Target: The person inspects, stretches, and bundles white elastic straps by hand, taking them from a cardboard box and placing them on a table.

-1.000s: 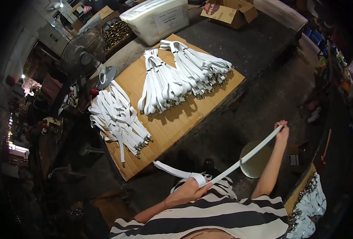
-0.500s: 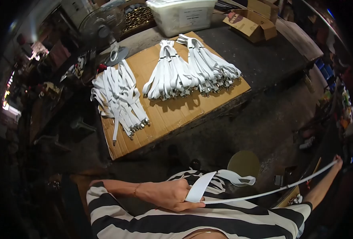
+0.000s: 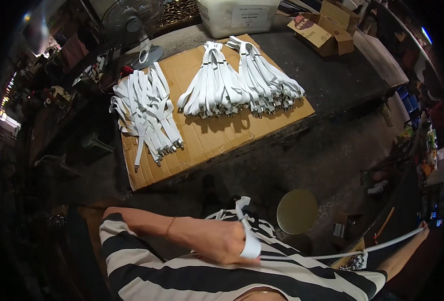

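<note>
White strap (image 3: pixel 253 246) stretched out sideways

A loose strap pile (image 3: pixel 144 108) lies along the left edge of the cardboard (image 3: pixel 202 150). The left hand (image 3: pixel 219 243) holds the white strap in curled fingers, a loop showing at them; blur hides the fingertips. Two tied bundles (image 3: pixel 216 83) lie side by side from the cardboard's far edge towards its right corner. Rightmost, the right hand (image 3: pixel 424 227) pinches the strap's end, arm extended
</note>
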`<action>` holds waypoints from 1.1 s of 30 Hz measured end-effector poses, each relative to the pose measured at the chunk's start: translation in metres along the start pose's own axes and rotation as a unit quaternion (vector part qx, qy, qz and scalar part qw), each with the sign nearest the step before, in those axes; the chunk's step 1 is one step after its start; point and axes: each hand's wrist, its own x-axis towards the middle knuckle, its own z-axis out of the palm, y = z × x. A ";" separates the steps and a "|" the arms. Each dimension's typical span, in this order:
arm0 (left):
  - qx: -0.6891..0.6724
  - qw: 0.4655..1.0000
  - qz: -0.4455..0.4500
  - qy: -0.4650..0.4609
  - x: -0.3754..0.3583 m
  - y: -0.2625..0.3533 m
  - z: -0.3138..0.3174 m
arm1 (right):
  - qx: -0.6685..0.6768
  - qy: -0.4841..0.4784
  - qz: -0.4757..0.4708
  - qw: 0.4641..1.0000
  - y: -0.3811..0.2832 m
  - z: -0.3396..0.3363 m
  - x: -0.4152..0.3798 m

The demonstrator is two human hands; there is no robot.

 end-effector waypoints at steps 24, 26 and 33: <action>0.013 0.860 -0.466 0.207 -0.044 -0.150 0.116 | 0.120 -0.024 0.544 0.830 0.381 0.048 -0.510; -0.055 0.860 -0.449 0.235 -0.047 -0.142 0.108 | 0.142 -0.071 0.531 0.832 0.372 0.042 -0.504; 0.024 0.937 -0.274 0.215 -0.086 -0.119 0.064 | 0.190 -0.072 0.432 0.879 0.356 0.047 -0.472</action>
